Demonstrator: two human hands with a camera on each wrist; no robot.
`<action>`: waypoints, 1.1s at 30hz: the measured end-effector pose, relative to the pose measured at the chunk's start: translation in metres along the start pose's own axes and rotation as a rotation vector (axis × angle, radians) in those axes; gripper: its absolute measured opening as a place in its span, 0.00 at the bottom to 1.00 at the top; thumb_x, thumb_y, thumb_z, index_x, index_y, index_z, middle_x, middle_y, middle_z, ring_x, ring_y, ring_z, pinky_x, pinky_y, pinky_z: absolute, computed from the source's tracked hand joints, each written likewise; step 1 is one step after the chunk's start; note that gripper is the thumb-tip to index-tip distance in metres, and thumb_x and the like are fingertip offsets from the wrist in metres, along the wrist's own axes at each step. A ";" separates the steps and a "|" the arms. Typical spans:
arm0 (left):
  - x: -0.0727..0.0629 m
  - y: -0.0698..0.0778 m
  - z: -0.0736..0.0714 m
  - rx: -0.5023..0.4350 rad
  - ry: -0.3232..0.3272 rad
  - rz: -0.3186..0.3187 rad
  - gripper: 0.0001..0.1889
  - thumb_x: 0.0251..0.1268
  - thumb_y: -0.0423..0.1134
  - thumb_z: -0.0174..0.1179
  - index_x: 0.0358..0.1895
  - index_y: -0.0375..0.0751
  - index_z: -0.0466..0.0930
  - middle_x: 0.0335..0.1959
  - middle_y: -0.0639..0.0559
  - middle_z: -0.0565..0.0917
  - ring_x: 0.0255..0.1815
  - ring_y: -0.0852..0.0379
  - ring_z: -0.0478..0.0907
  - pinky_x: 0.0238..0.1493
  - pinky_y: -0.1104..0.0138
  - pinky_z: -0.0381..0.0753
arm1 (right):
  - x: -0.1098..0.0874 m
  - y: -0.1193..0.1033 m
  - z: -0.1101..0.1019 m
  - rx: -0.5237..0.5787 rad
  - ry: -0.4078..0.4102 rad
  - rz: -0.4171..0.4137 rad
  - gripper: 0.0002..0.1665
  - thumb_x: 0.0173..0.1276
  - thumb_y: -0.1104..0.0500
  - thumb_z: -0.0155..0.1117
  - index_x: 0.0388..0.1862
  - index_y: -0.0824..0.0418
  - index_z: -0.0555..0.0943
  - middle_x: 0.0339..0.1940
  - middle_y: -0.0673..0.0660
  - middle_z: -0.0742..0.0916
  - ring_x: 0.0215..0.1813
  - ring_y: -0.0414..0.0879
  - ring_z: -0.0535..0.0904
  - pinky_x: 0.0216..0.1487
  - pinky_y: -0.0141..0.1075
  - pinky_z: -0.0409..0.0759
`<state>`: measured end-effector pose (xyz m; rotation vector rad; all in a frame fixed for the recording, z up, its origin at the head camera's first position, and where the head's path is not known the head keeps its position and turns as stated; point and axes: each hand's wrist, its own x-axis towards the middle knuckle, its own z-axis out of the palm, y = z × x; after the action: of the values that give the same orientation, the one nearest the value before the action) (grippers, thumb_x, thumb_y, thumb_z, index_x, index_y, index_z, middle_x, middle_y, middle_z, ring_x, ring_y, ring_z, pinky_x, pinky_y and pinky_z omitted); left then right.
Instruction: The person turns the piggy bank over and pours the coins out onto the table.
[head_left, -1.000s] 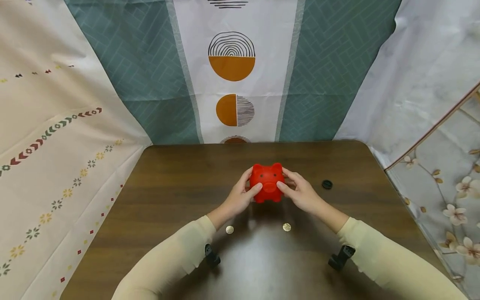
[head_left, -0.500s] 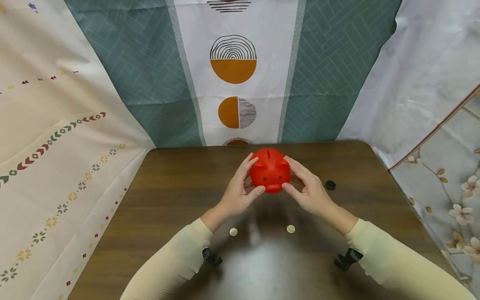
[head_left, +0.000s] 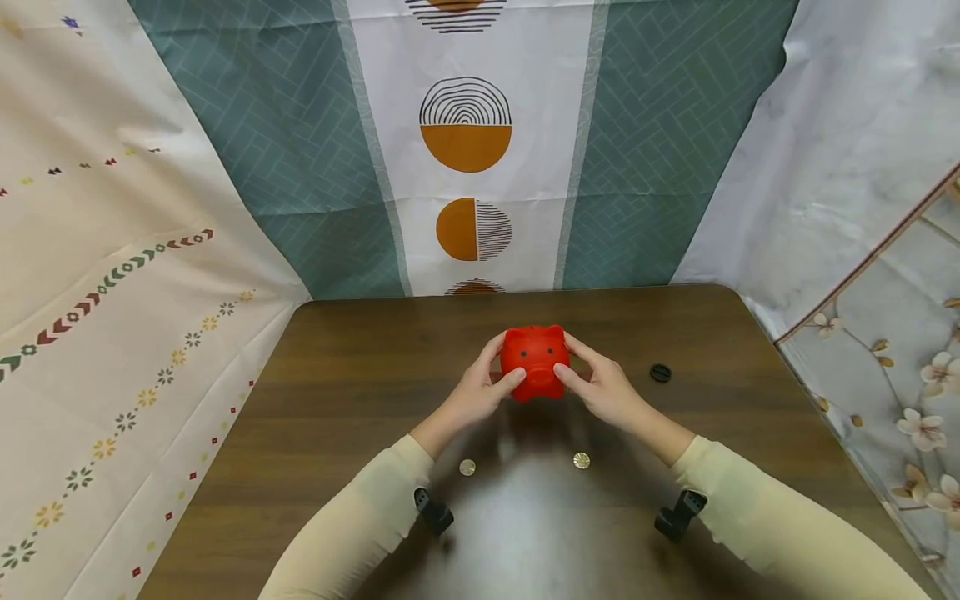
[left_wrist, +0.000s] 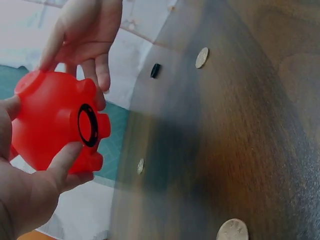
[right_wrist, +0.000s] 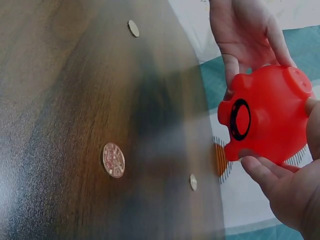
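Note:
A red piggy bank is held up over the table by both hands, its face towards the head camera. My left hand grips one side, thumb beside the snout and fingers round the back. On the other side my right hand holds it the same way. Both wrist views show its underside, with stubby feet and a black ring that has red inside it. On the table nearer the person lie two gold coins, one left and one right. A third coin shows in the wrist views.
A small round black cap lies on the brown wooden table, right of the right hand. Patterned cloths hang behind the table and along both sides. Each sleeved wrist carries a small black camera.
Half a second ago the piggy bank was higher and tipped forward, with its top slot in view. Both hands have since lowered it and tilted its face up again. The coins and cap stay put.

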<state>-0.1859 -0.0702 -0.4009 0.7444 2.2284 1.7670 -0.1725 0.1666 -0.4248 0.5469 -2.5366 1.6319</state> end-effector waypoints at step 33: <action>0.002 -0.013 0.001 0.118 0.106 0.114 0.36 0.67 0.44 0.60 0.75 0.54 0.53 0.71 0.49 0.63 0.56 0.46 0.76 0.44 0.58 0.83 | 0.007 -0.003 0.002 0.038 0.036 -0.112 0.37 0.68 0.55 0.64 0.74 0.53 0.64 0.68 0.57 0.73 0.48 0.53 0.83 0.45 0.37 0.83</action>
<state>-0.1907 -0.0703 -0.4129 0.8358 2.4222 1.7771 -0.1775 0.1624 -0.4216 0.6444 -2.4077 1.6383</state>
